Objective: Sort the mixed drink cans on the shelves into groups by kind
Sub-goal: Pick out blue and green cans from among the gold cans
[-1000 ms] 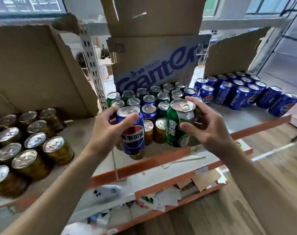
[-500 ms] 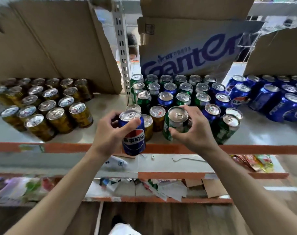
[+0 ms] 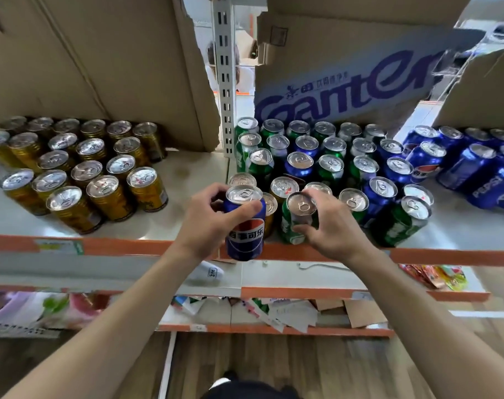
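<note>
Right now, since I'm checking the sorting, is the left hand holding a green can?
No, the left hand grips a blue Pepsi can, while the right hand holds the green can.

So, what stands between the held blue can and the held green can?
A gold can, partly hidden behind the blue can, beside the green can, in the head view.

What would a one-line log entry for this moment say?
left hand: holds blue cola can | right hand: grips green can | gold cans: grouped left | blue cans: grouped right | middle cans: kinds mixed
</note>
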Action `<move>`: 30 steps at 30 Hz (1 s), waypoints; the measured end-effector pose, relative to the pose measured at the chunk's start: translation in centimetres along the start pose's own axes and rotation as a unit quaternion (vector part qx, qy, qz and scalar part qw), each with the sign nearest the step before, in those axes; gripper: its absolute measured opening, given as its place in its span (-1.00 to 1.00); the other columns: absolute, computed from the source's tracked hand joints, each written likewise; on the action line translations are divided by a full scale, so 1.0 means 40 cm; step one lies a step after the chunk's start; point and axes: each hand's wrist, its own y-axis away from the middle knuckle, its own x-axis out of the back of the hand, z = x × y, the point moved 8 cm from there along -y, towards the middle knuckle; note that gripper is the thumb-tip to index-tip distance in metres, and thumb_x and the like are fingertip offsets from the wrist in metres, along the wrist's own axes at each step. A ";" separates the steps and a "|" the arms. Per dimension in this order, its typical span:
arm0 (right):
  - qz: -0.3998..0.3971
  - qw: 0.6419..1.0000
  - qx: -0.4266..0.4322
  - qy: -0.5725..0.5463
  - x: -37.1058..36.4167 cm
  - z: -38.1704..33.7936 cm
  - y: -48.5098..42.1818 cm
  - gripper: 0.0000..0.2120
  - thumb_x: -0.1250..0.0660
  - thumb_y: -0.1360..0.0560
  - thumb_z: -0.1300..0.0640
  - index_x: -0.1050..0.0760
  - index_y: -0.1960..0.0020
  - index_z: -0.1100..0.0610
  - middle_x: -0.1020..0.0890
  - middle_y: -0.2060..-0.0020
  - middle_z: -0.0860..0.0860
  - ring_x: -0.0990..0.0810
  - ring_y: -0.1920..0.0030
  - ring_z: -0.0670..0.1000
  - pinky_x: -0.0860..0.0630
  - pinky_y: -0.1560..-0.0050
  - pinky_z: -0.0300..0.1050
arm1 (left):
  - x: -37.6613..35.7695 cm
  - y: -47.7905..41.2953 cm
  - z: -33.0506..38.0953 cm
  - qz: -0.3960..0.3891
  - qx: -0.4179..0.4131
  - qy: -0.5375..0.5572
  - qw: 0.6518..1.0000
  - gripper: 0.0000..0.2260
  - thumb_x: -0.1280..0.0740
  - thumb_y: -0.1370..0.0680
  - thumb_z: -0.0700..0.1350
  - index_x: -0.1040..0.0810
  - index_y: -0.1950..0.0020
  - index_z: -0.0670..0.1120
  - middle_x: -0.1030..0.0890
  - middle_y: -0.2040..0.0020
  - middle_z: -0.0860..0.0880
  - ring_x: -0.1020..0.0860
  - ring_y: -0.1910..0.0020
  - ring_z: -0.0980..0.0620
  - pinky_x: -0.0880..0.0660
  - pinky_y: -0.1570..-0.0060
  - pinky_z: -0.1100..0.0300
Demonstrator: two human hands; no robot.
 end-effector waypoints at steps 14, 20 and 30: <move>-0.023 0.986 -0.018 0.163 0.035 0.008 -0.014 -0.23 -0.48 -0.34 -0.24 -0.34 -0.45 0.01 -0.27 -0.49 -0.01 -0.07 -0.50 0.04 -0.08 -0.41 0.11 | -0.015 -0.019 -0.024 -0.037 -0.014 0.005 0.999 -0.51 -0.62 -0.25 0.17 -0.59 -0.03 -0.05 -0.70 0.06 0.01 -0.66 0.04 0.02 -0.57 0.18 0.29; 0.005 0.991 -0.013 0.133 0.099 0.014 0.065 -0.27 -0.33 -0.48 -0.25 -0.19 -0.54 -0.06 -0.17 -0.56 -0.06 -0.04 -0.57 0.00 0.04 -0.53 0.10 | -0.078 -0.031 0.019 -0.056 -0.040 -0.012 0.998 -0.45 -0.50 -0.22 0.29 -0.58 -0.07 0.00 -0.69 0.02 0.04 -0.66 0.01 0.04 -0.64 0.00 0.03; 0.081 0.991 -0.076 0.078 0.319 0.223 0.235 -0.40 -0.27 -0.53 -0.21 -0.28 -0.51 -0.05 -0.25 -0.54 -0.06 -0.15 -0.54 -0.01 -0.10 -0.52 0.07 | -0.380 -0.007 0.164 -0.107 -0.116 -0.013 0.987 -0.53 -0.50 -0.28 0.23 -0.56 -0.11 0.10 -0.67 -0.01 0.08 -0.65 -0.01 0.08 -0.64 -0.01 0.05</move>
